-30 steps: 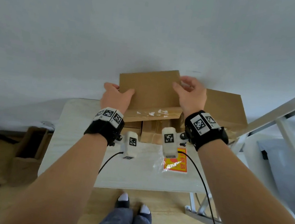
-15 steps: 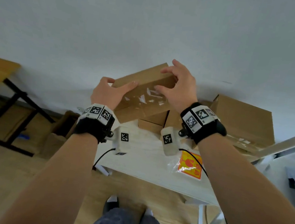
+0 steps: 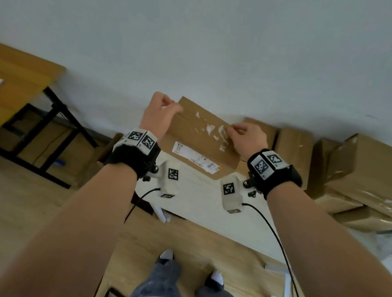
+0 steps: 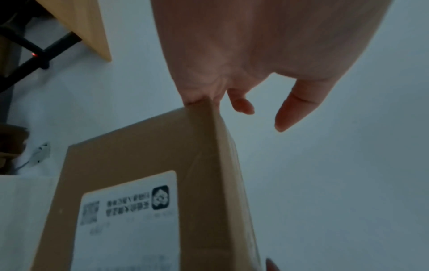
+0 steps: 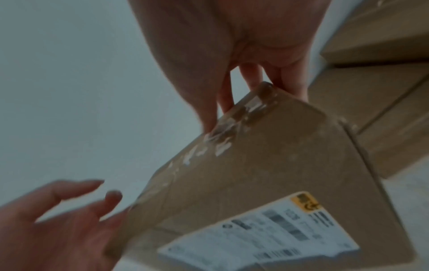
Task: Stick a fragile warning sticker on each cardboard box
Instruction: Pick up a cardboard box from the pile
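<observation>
- A box (image 3: 198, 139) is held tilted above the far edge of a white table (image 3: 208, 206), one long face turned toward the head camera.
- A white label (image 3: 195, 158) is stuck on that face, near its lower edge; scraps of torn tape (image 3: 213, 128) are seen along its upper part.
- The box's left end is touched by the left hand (image 3: 158, 117). In the left wrist view the edge is met by the heel of the palm, while the fingers (image 4: 292, 110) are loosely curled and stand clear of the cardboard; nothing is gripped by them.
- The box's upper right corner is pinched by the right hand (image 3: 246, 139). In the right wrist view the thumb (image 5: 204, 102) is laid on the taped face and the fingers are curled behind the corner.
- Black wrist straps with printed markers are worn on both forearms, and a white camera unit with a black cable is hung under each.
- More boxes (image 3: 292, 149) are stood against the wall just right of the held one, and a stack (image 3: 367, 182) is piled further right on the table.
- A wooden desk (image 3: 9, 85) on a black frame is seen at the far left, well apart from the table.
- No sticker can be made out on the held box's visible faces.
</observation>
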`<act>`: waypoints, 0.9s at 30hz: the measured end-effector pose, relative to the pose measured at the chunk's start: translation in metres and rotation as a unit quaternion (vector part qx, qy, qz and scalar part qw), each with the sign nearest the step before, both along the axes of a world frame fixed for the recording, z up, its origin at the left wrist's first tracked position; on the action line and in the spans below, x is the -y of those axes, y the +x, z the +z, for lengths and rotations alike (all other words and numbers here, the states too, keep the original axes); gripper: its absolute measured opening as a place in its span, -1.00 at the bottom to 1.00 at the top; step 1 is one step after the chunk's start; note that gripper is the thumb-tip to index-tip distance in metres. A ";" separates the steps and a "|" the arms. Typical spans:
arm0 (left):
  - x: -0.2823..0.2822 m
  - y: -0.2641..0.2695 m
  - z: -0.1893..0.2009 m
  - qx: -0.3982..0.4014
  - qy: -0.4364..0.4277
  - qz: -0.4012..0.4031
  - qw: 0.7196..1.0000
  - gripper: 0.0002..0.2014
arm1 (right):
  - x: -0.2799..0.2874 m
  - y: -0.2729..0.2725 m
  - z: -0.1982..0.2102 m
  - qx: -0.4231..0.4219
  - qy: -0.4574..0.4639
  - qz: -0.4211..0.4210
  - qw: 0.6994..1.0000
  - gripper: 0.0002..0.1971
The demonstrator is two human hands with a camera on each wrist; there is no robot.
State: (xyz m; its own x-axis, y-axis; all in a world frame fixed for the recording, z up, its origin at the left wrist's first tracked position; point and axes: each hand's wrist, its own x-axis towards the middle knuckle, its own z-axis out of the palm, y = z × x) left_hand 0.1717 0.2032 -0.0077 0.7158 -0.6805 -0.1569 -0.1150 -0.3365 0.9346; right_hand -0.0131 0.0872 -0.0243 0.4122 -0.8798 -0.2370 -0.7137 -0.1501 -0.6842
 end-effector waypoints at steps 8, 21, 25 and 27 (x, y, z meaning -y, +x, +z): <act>0.031 0.017 -0.008 -0.014 0.018 -0.047 0.999 -0.85 | -0.035 0.018 -0.062 -0.113 0.054 0.061 0.990 0.42; 0.053 0.028 -0.039 0.259 0.262 -0.376 0.851 0.41 | 0.017 0.003 -0.033 0.075 0.064 0.027 0.995 0.26; 0.048 0.017 -0.053 0.339 0.337 -0.411 0.776 0.32 | 0.025 0.012 -0.016 0.052 0.057 0.138 0.987 0.09; 0.046 0.010 -0.059 0.236 0.297 -0.423 0.823 0.25 | 0.023 0.019 -0.013 0.069 0.047 0.159 0.984 0.02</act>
State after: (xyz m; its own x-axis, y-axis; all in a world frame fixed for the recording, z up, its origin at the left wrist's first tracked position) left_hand 0.1813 0.1577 -0.0668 0.1031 -0.8698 -0.4825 -0.8458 -0.3320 0.4177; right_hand 0.0058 0.0644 -0.0371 0.6966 -0.6783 -0.2337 -0.5404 -0.2819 -0.7928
